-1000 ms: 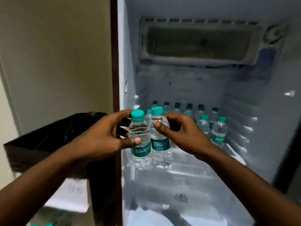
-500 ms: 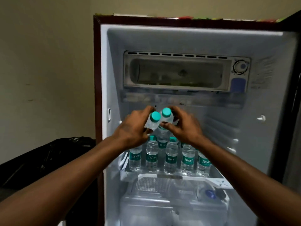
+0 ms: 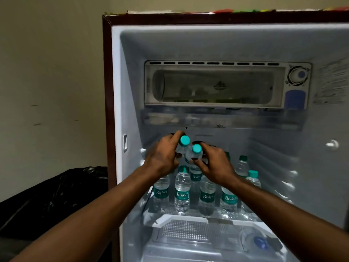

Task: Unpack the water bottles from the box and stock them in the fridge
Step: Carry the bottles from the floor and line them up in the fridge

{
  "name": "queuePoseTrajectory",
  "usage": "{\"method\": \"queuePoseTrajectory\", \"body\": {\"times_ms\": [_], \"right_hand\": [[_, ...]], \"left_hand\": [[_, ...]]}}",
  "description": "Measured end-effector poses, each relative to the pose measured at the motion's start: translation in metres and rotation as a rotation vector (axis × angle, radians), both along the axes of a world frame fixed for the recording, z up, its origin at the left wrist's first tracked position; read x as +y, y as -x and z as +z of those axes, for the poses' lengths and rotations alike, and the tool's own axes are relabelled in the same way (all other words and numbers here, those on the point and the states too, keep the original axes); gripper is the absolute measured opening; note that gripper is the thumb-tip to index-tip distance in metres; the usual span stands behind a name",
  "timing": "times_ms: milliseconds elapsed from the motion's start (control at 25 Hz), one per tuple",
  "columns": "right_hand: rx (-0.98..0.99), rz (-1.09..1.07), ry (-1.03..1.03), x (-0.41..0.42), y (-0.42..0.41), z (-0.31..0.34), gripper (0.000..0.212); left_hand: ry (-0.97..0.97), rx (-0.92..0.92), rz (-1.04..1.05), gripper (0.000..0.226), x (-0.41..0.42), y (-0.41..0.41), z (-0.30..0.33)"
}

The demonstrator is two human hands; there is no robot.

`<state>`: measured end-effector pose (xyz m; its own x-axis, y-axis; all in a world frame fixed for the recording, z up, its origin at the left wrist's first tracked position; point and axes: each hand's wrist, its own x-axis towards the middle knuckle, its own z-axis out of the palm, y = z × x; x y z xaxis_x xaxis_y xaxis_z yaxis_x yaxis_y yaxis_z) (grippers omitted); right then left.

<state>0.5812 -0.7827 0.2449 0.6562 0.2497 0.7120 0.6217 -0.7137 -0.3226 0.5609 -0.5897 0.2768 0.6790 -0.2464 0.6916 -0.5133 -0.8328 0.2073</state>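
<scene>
Left hand (image 3: 163,157) fingers curl round a small clear plastic water bottle with a teal cap (image 3: 184,140); the right hand (image 3: 217,165) grips a second teal-capped bottle (image 3: 196,149), touching the first. Both hover above labelled bottles (image 3: 182,193) on the fridge shelf (image 3: 181,219). Hands hide their bodies. Black plastic (image 3: 56,195) lies left, against a beige wall (image 3: 51,72).

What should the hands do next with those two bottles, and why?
Probably lower them and stand them on the shelf. The left hand grips one bottle and the right hand grips the other bottle, both tilted above the standing bottles. Where there is free room, I cannot tell.
</scene>
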Motion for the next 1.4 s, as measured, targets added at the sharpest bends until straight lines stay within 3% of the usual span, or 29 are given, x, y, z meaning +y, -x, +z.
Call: {"method": "queuePoseTrajectory", "body": {"times_ms": [200,320,520,600,760,1080,1400], "right_hand": [[0.174,-0.104,-0.044,0.0,-0.031,0.012,0.047],[0.3,-0.127,-0.021,0.003,-0.051,0.017,0.043],[0.303,-0.146,0.019,0.02,-0.069,0.028,0.065],[0.312,-0.134,0.085,0.026,-0.078,0.03,0.059],[0.361,-0.134,0.199,0.034,-0.098,0.028,0.06],[0.27,-0.292,0.576,0.041,-0.127,0.009,0.065],[0.319,-0.348,0.674,0.046,-0.153,0.005,0.071]], "left_hand": [[-0.01,0.139,0.114,0.054,-0.005,-0.032,0.004],[-0.018,0.192,0.155,0.057,-0.003,-0.05,-0.001],[-0.075,0.231,0.304,0.052,0.003,-0.089,0.003],[-0.13,0.278,0.355,0.048,0.006,-0.101,0.004],[-0.197,0.374,0.385,0.062,0.011,-0.112,0.0],[-0.383,0.665,0.412,0.052,0.01,-0.137,-0.015],[-0.447,0.538,0.412,0.06,0.009,-0.156,-0.019]]}}
